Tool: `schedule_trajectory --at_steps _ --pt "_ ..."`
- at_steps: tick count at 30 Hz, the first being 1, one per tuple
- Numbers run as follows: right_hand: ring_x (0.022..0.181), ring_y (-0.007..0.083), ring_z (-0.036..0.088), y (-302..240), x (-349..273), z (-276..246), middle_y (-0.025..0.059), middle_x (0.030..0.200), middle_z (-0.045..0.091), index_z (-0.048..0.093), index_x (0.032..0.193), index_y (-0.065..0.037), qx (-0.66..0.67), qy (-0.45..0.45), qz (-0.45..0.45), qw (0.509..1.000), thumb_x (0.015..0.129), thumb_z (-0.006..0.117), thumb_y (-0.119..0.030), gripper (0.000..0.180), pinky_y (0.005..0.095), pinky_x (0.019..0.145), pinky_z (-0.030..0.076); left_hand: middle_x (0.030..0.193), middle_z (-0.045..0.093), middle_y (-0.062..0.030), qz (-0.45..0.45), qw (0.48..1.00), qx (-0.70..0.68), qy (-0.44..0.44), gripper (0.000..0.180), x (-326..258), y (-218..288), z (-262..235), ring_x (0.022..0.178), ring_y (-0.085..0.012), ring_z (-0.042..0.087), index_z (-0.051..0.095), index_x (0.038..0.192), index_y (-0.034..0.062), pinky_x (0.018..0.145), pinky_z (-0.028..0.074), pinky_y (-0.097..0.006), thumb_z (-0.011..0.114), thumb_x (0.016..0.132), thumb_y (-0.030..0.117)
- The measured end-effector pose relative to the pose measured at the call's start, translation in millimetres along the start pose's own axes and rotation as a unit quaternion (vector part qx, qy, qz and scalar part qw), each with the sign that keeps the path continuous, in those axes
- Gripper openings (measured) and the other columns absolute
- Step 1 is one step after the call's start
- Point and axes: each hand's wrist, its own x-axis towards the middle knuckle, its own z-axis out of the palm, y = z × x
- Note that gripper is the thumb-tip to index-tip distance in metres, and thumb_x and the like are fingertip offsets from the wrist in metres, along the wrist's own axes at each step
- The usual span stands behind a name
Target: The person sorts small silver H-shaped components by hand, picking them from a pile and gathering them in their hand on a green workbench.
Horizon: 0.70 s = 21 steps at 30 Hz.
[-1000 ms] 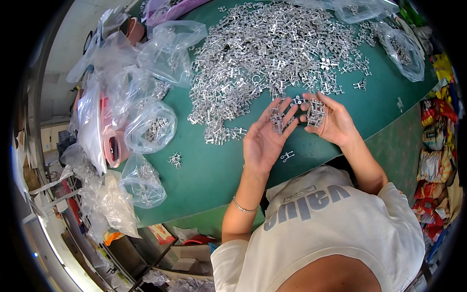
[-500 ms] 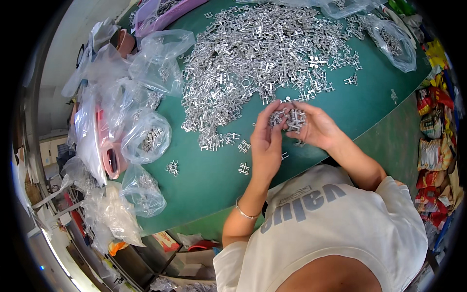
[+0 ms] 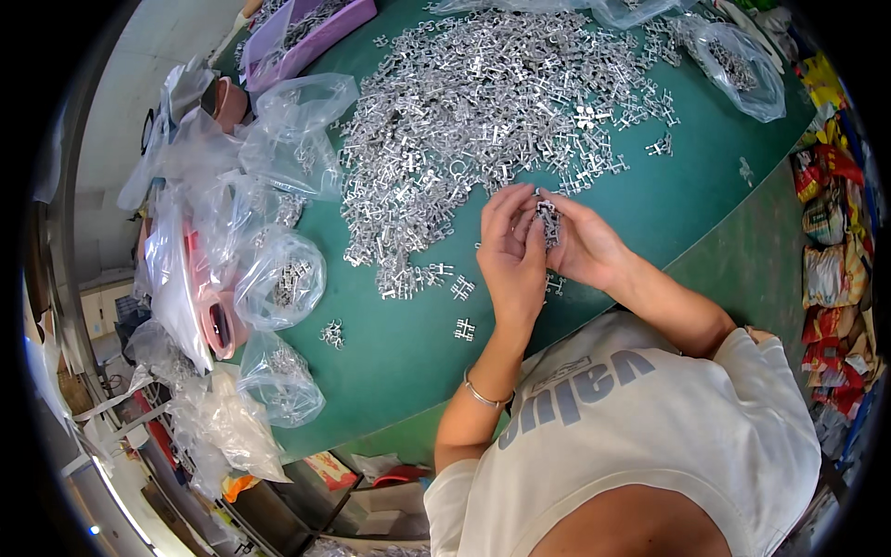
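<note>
Silver metal parts lie heaped across the upper middle of a green table [image 3: 650,213], a big loose pile [image 3: 473,111] yet to be gone through; at frame centre a person's left hand [image 3: 512,255] and right hand [image 3: 580,246] meet, fingers curled together and pinching a small cluster of metal pieces [image 3: 548,218] held just above the table, below the heap's near edge; a few stray pieces [image 3: 462,328] sit apart on the cloth beside the left wrist; along the left of the frame, clear plastic bags [image 3: 278,278] hold small batches of the same parts, others looking nearly empty; a purple tray [image 3: 306,42] at upper left carries more; judging by heap against bags, most of the sorting seems left to do.
</note>
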Motion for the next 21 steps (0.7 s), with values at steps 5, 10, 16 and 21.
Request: schedule_trajectory --at_steps 5,10,16,21 --pt "0.081 0.0119 0.056 -1.3 -4.4 -1.9 -0.0005 0.089 0.057 0.056 0.102 -0.012 -0.123 0.004 -0.023 0.992 0.090 0.049 -0.031 0.023 0.0287 0.061 0.046 0.101 0.055 -0.0099 0.072 0.957 0.278 -0.051 0.024 9.7 9.2 -11.8 0.085 -0.0147 0.057 0.059 0.099 -0.0023 0.075 0.047 -0.025 0.052 0.078 -0.011" --pt "0.072 0.0112 0.056 -5.0 -8.3 -2.2 -0.0009 0.085 0.057 0.056 0.102 -0.011 -0.195 -0.044 -0.026 0.979 0.090 0.050 -0.031 0.024 0.0243 0.053 0.043 0.087 0.058 -0.0071 -0.020 0.973 0.228 -0.020 0.017 11.1 16.5 -16.2 0.080 -0.0118 0.057 0.060 0.092 -0.0022 0.068 0.047 -0.023 0.052 0.080 -0.009" --pt "0.066 0.0124 0.056 -18.8 -12.6 -10.6 -0.0016 0.078 0.059 0.055 0.103 -0.009 -0.150 -0.055 0.061 0.985 0.088 0.052 -0.030 0.027 0.0247 0.052 0.043 0.093 0.057 -0.0102 -0.118 0.960 -0.227 0.117 0.021 23.2 10.0 -26.5 0.088 -0.0174 0.057 0.050 0.105 -0.0071 0.079 0.049 -0.030 0.049 0.084 -0.005" --pt "0.068 0.0157 0.058 -35.9 -24.3 -28.2 0.0010 0.076 0.060 0.058 0.100 -0.007 -0.032 -0.093 0.075 0.992 0.086 0.054 -0.027 0.025 0.0294 0.053 0.044 0.094 0.053 -0.0135 -0.234 0.906 -0.347 0.058 0.025 2.9 7.0 -46.8 0.093 -0.0236 0.052 0.047 0.106 -0.0074 0.084 0.045 -0.036 0.041 0.083 0.002"
